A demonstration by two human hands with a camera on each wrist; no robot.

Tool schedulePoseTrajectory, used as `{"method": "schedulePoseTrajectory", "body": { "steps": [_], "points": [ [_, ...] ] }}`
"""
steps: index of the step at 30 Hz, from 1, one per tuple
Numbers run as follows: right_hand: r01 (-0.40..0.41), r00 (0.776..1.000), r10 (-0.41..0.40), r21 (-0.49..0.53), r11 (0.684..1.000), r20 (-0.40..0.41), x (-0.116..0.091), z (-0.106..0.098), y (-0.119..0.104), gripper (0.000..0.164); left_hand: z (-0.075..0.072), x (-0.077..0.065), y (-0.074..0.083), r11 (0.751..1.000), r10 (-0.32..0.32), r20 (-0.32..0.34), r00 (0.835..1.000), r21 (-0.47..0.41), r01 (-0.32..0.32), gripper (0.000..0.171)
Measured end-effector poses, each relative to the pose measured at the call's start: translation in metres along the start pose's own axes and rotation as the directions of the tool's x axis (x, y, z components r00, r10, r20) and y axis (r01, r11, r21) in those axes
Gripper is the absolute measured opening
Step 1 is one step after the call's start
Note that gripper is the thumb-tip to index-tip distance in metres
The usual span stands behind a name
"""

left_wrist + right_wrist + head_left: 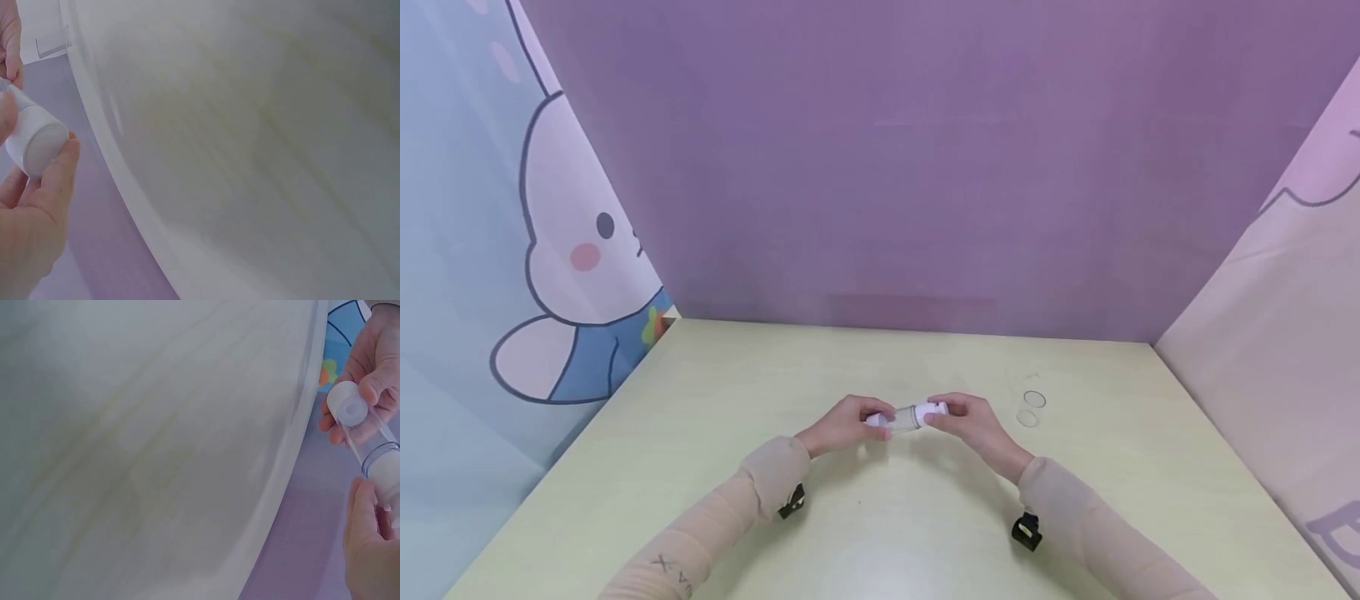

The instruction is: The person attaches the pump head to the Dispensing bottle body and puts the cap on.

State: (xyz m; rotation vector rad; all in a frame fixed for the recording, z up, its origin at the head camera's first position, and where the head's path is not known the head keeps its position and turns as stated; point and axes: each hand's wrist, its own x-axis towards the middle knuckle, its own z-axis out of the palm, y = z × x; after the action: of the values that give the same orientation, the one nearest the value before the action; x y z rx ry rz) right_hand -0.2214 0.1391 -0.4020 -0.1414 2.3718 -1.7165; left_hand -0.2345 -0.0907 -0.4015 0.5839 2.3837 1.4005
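Bottle (904, 419) held between 2 hands, 1 at each end

Bottle position: near the middle of the table (880, 533), lying nearly crosswise in front of the person; shadows below suggest it is off the surface. Middle section is clear; both ends are white. A thin ring (914, 417) circles the join by the right-hand end.

Left hand (846, 423): thumb and bent fingers pinch the plain white end (40, 140), spread only as wide as the bottle.

Right hand (976, 427): thumb and fingers likewise closed around the opposite white end (931, 414); exact finger placement partly hidden.

Also on the table: 1 clear cover (1032, 409), just beyond the right hand on its right side, touching neither hand nor bottle. Upright or tilted: cannot tell.

Surroundings: beige sleeves (722, 508); 2 black devices (792, 502), 1 by each cuff; purple panel (910, 167) behind; cartoon curtain (460, 250) at left.
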Motion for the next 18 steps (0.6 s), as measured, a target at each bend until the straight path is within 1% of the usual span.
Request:
{"method": "schedulePoseTrajectory", "body": {
  "steps": [2,4,8,11,18],
  "points": [
    [0.000,1.000,0.000,0.009,1.000,0.006,0.000,0.000,0.000,0.043,-0.002,-0.005,0.008,1.000,0.004,0.004,1.000,-0.004,-0.004,0.034],
    [0.008,1.000,-0.008,0.020,1.000,0.014,0.000,0.000,-0.001,0.043,-0.002,-0.007,0.012,1.000,0.013,0.006,1.000,0.004,-0.013,0.034],
    [0.048,0.998,-0.049,0.032,0.998,0.030,-0.001,0.000,-0.003,0.041,0.000,0.001,-0.004,1.000,0.021,0.000,1.000,0.019,-0.021,0.034],
    [0.082,0.996,-0.083,0.037,0.996,0.043,-0.002,0.000,-0.005,0.041,0.001,0.008,-0.015,1.000,0.008,-0.005,1.000,0.016,-0.008,0.034],
    [0.067,0.996,-0.069,0.041,0.997,0.053,0.000,0.000,-0.006,0.038,0.000,0.008,-0.017,1.000,-0.007,-0.008,1.000,0.006,0.007,0.035]
  ]
}}
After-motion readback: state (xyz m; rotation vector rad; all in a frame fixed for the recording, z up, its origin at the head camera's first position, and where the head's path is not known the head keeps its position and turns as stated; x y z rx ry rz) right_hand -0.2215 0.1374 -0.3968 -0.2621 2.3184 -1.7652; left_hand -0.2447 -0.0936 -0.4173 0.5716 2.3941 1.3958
